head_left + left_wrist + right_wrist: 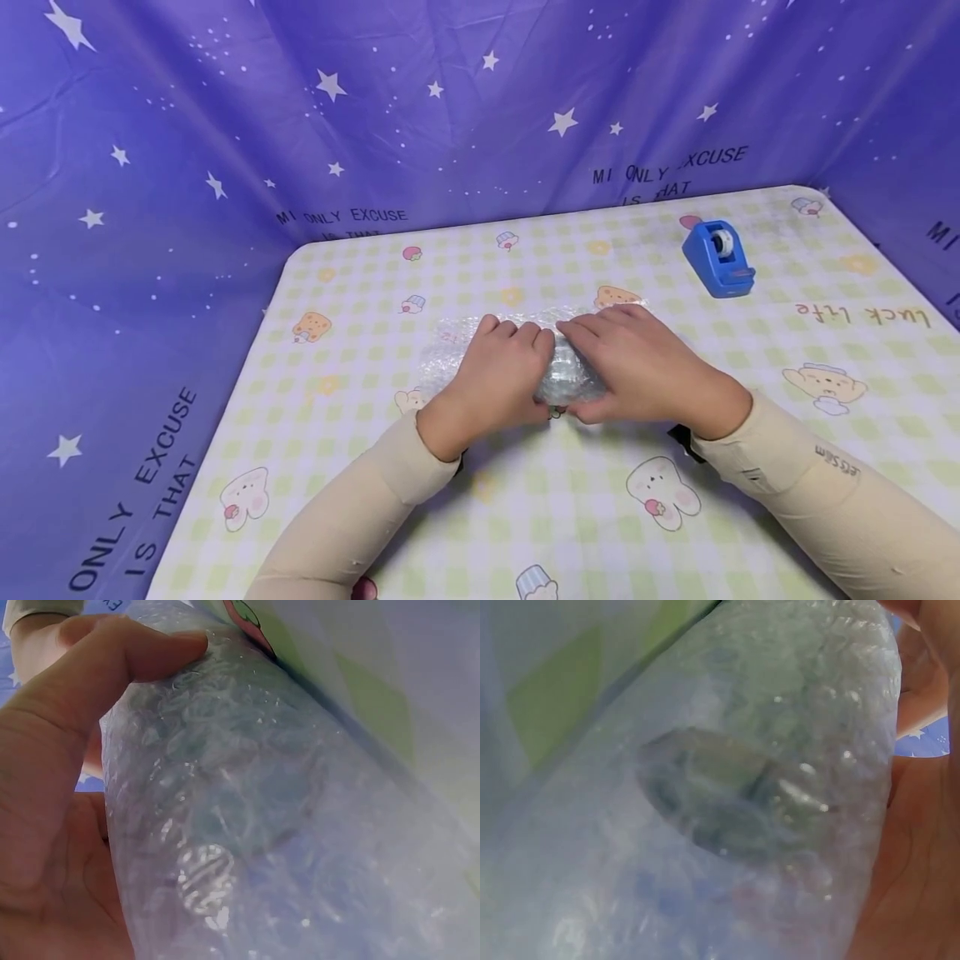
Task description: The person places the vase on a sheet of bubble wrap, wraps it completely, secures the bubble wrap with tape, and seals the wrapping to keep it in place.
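Observation:
A roll of clear bubble wrap (567,377) lies near the middle of the table, between my two hands. My left hand (498,379) grips its left part, fingers bent over the top and thumb at the near side. On the right part my right hand (648,367) holds the roll the same way. Both wrist views show the bubble wrap (217,780) close up, with a rounded, clear, glass-like rim (705,791) showing through the layers. What exactly is wrapped inside cannot be made out. A loose flap of wrap (438,362) spreads out left of my left hand.
A blue tape dispenser (717,260) with a roll of tape stands at the back right of the table. The tablecloth (360,433) is green-and-white checked with cartoon prints. Purple star-patterned curtains (450,125) hang behind and beside the table.

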`<control>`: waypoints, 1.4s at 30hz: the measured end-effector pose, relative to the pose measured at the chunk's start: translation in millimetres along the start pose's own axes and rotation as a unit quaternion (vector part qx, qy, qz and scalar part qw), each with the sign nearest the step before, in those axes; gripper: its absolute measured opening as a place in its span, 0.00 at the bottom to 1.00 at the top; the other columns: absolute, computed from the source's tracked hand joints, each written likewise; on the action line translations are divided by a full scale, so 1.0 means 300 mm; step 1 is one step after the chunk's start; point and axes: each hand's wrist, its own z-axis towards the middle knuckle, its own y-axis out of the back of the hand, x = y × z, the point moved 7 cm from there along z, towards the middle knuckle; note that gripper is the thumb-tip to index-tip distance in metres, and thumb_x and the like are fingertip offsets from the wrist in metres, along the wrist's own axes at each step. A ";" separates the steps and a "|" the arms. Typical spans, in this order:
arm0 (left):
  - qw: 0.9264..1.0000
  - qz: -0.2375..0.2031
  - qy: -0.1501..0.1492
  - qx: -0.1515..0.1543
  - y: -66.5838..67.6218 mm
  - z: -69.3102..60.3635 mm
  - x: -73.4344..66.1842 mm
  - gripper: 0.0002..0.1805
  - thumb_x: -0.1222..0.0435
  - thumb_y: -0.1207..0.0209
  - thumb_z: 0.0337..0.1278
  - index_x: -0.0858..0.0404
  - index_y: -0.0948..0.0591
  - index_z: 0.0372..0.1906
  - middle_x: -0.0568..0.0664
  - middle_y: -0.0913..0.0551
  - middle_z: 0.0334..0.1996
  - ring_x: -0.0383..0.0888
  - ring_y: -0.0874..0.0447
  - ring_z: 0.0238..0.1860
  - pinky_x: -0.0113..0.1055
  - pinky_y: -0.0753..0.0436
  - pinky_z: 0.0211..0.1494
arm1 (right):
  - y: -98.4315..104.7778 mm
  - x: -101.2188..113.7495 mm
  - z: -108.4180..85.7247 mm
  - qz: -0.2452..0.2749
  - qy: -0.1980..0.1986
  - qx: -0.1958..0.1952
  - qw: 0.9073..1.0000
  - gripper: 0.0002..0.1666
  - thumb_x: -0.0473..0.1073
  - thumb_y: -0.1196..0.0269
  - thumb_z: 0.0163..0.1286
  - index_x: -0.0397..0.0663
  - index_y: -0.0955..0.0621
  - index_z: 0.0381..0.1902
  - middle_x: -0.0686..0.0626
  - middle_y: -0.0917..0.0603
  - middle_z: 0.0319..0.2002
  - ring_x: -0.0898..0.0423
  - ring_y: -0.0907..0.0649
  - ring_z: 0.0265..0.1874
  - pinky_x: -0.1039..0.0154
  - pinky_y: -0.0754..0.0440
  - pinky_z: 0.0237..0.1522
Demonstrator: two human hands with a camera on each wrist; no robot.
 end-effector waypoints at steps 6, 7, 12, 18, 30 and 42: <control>1.000 -0.011 -0.006 -0.001 0.002 0.007 0.012 0.38 0.36 0.27 0.30 0.56 0.20 0.46 0.42 0.18 0.37 0.45 0.19 0.34 0.41 0.30 0.43 | 0.001 -0.001 0.005 0.002 0.000 0.004 1.000 0.58 0.72 0.26 0.44 0.40 0.22 0.65 0.46 0.15 0.56 0.43 0.16 0.55 0.41 0.27 0.65; 1.000 -0.013 -0.007 0.000 0.002 0.009 0.014 0.38 0.36 0.27 0.31 0.56 0.20 0.46 0.42 0.18 0.37 0.45 0.19 0.34 0.41 0.30 0.42 | 0.001 -0.001 0.006 0.002 0.001 0.003 1.000 0.58 0.72 0.26 0.44 0.40 0.22 0.65 0.46 0.15 0.56 0.43 0.16 0.55 0.41 0.27 0.65; 0.999 -0.025 -0.005 0.022 0.000 0.018 0.027 0.38 0.35 0.27 0.31 0.56 0.20 0.46 0.41 0.17 0.37 0.44 0.18 0.33 0.41 0.30 0.42 | 0.003 -0.003 0.009 0.004 0.004 -0.002 1.000 0.58 0.72 0.25 0.42 0.41 0.22 0.64 0.46 0.14 0.55 0.43 0.16 0.54 0.43 0.27 0.65; 0.997 -0.047 -0.003 0.061 -0.003 0.030 0.045 0.38 0.36 0.27 0.31 0.56 0.19 0.48 0.41 0.17 0.38 0.43 0.18 0.33 0.41 0.30 0.42 | 0.006 -0.006 0.013 0.001 0.003 -0.002 1.000 0.58 0.72 0.25 0.42 0.41 0.21 0.64 0.47 0.14 0.54 0.44 0.16 0.53 0.43 0.27 0.64; 0.992 -0.075 -0.001 0.105 -0.016 0.034 0.058 0.40 0.35 0.26 0.31 0.56 0.20 0.49 0.41 0.16 0.39 0.42 0.16 0.34 0.41 0.27 0.41 | -0.006 0.002 0.013 0.004 -0.004 0.014 1.000 0.58 0.72 0.24 0.41 0.41 0.21 0.63 0.46 0.14 0.54 0.44 0.16 0.54 0.42 0.27 0.65; 0.990 -0.086 -0.002 0.108 -0.031 0.043 0.061 0.39 0.35 0.27 0.32 0.54 0.20 0.50 0.39 0.17 0.37 0.39 0.17 0.34 0.41 0.28 0.41 | -0.003 0.006 0.010 -0.001 0.002 -0.008 1.000 0.58 0.71 0.23 0.40 0.42 0.21 0.63 0.47 0.15 0.54 0.44 0.16 0.53 0.42 0.25 0.62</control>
